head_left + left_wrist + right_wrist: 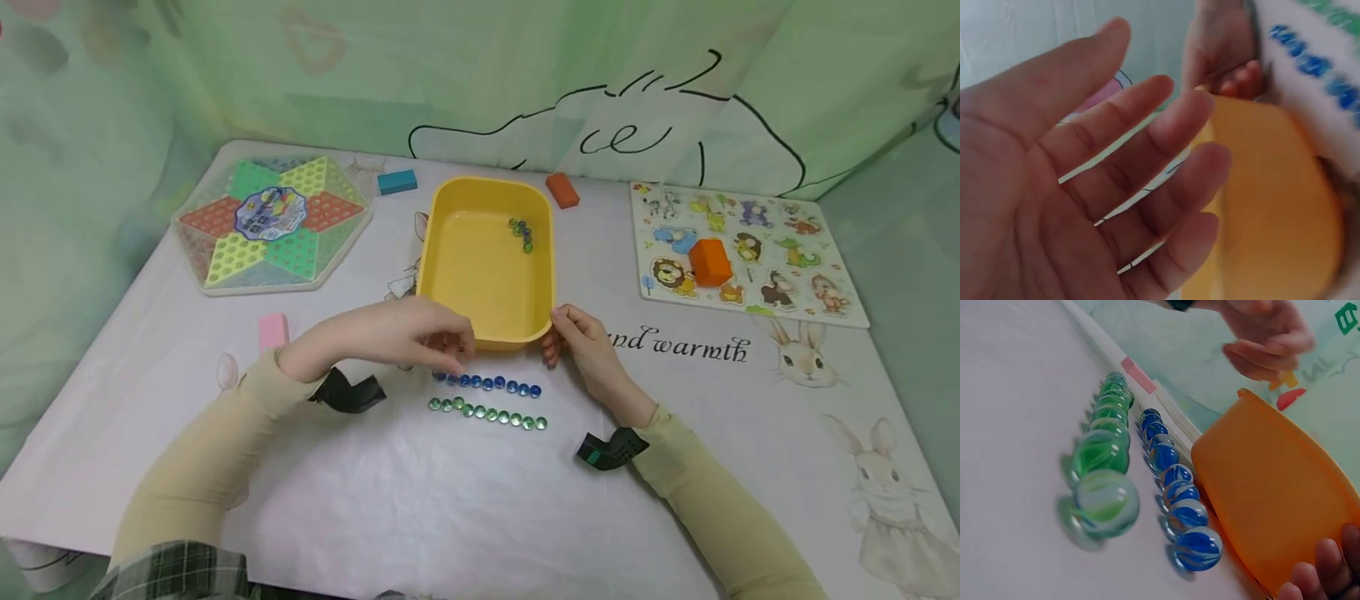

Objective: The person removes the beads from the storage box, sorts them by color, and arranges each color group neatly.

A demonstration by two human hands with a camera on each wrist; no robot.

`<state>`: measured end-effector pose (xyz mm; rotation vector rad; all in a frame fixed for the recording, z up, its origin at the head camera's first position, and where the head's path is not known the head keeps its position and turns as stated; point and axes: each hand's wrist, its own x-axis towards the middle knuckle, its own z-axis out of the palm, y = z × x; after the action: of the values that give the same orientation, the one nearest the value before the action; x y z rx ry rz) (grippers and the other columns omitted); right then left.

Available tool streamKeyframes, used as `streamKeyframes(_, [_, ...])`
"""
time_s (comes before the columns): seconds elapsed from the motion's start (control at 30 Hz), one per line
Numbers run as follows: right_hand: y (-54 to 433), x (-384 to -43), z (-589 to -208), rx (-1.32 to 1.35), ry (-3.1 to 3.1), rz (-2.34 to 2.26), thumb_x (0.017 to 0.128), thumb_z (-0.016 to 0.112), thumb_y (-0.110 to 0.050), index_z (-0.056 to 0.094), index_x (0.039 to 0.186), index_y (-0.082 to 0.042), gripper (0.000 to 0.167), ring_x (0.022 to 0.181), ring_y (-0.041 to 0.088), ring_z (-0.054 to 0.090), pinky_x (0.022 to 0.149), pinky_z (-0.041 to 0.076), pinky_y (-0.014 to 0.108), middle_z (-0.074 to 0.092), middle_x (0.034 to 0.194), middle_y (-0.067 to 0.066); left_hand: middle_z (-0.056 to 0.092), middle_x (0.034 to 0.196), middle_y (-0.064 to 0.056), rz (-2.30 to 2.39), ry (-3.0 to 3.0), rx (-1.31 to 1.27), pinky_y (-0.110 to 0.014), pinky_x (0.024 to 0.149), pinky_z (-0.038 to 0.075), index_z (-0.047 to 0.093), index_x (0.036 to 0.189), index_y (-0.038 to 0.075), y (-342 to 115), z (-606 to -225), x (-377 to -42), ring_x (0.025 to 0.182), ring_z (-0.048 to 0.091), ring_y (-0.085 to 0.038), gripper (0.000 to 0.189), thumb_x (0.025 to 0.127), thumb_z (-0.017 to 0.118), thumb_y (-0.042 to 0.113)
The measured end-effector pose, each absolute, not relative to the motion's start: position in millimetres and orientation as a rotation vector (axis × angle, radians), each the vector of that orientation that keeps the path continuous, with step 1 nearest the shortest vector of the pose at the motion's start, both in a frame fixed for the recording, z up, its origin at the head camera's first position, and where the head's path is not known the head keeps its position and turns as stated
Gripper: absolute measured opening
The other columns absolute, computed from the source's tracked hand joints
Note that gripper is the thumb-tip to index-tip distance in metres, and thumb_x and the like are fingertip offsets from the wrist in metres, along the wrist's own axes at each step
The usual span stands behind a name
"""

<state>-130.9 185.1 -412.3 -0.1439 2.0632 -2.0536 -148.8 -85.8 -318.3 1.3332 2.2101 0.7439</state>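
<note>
A yellow plastic basin (480, 292) stands on the table with several blue and green marbles (522, 236) inside at its right. My left hand (420, 329) hovers over its near-left edge, fingers loosely bent; the palm holds nothing in the left wrist view. My right hand (588, 350) grips the near-right corner, thumb at the rim and fingers against the outer wall (1279, 481). In front of the basin lies a row of blue marbles (488, 383). Nearer the body runs a row of green marbles (492, 414); both show large in the right wrist view.
A star-patterned Chinese checkers board (232, 242) lies at the left. Around the basin are a blue block (397, 182), a red block (562, 191) and a pink block (273, 332). An orange block (710, 262) sits on an animal puzzle board (750, 292) at the right.
</note>
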Motion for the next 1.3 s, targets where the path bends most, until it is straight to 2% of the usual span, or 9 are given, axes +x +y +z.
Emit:
streamKeyframes(0.27, [185.9,-131.3,-414.1,-0.173,2.057,-2.048,0.098,0.043,-0.029,0.052,0.079,-0.011,0.027,0.057,0.008,0.053,0.053,0.047,0.022,0.056,0.069,-0.004,0.06,0.087,0.0,0.804,2.269,1.253,-0.026,0.073,0.043,0.061,0.103,0.011,-51.0,-304.3,-193.7,0.081,0.053,-0.013,0.02,0.091,0.058,0.028])
streamKeyframes(0.57, [187.5,-131.3,-414.5,-0.174,2.088,-2.039,0.099,0.042,-0.029,0.052,0.079,-0.012,0.028,0.056,0.008,0.053,0.053,0.047,0.021,0.056,0.069,-0.005,0.065,0.093,-0.012,0.856,2.456,1.002,-0.025,0.066,0.045,0.062,0.103,0.009,-18.3,-306.8,-242.6,0.073,0.056,-0.019,0.02,0.092,0.056,0.024])
streamKeyframes(0.77, [186.7,-130.9,-414.4,-0.17,2.084,-2.034,0.098,0.042,-0.029,0.052,0.08,-0.012,0.027,0.057,0.008,0.053,0.053,0.047,0.021,0.056,0.069,-0.004,0.062,0.093,-0.006,0.754,2.544,0.881,-0.024,0.068,0.046,0.062,0.101,0.011,-0.4,-319.1,-263.0,0.075,0.055,-0.016,0.018,0.092,0.055,0.025])
streamKeyframes(1.1, [185.1,-129.2,-414.7,-0.164,2.059,-2.054,0.098,0.043,-0.027,0.053,0.08,-0.011,0.026,0.056,0.008,0.053,0.053,0.047,0.021,0.056,0.069,-0.003,0.059,0.117,-0.004,0.33,2.629,0.839,-0.032,0.09,0.042,0.06,0.113,0.012,25.2,-340.1,-277.4,0.101,0.051,-0.018,0.025,0.092,0.053,0.023])
streamKeyframes(1.3, [185.1,-129.3,-413.8,-0.175,2.056,-2.07,0.099,0.042,-0.024,0.052,0.079,-0.01,0.026,0.056,0.008,0.053,0.052,0.047,0.021,0.056,0.068,-0.002,0.057,0.122,-0.004,0.199,2.675,0.777,-0.033,0.091,0.043,0.059,0.117,0.016,33.9,-344.6,-280.1,0.106,0.052,-0.018,0.026,0.093,0.051,0.022])
